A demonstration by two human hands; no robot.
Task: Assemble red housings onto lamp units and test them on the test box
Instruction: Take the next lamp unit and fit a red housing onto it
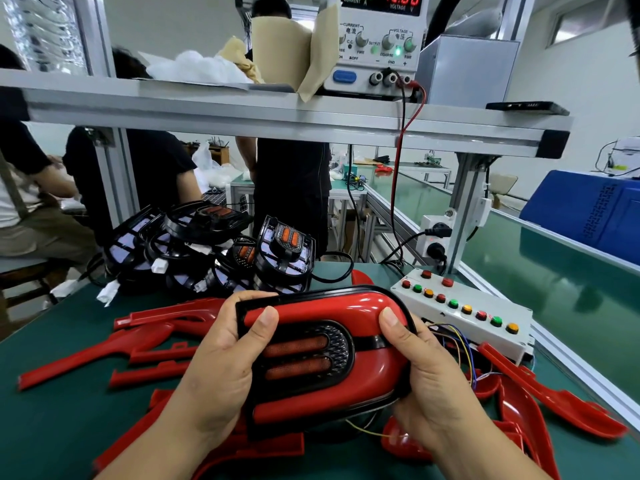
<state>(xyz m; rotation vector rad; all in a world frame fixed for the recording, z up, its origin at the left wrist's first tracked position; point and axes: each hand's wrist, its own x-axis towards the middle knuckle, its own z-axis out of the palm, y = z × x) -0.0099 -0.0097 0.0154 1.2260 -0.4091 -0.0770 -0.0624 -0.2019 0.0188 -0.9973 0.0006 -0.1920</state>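
Both hands are clamped on one assembly, held just above the green worktop [52, 410] in the middle foreground. The left hand [221, 362] grips its left end, with the thumb lying across the top face and the fingers curled underneath. The right hand [429, 375] grips the right end, its thumb pressed on the rounded corner.

The assembly is a lamp unit [304, 355] whose dark lens, with two amber-red bars, shows through the opening of a glossy red housing [346, 303] seated over it. A black rim runs round the outside.

Thin coloured wires [453, 341] lie between the right hand and the test box [485, 301]. This is a white box with a row of red, green and yellow buttons, standing on the worktop just right of the assembly.

Loose red housings [104, 351] lie spread on the worktop on both sides of the hands. Behind them sits a pile of bare lamp units [214, 251], black, with white connectors.

On the shelf [242, 109] above, a bench power supply [377, 46] reads 12.00 on its voltage display. A red lead [405, 133] drops from its terminals.
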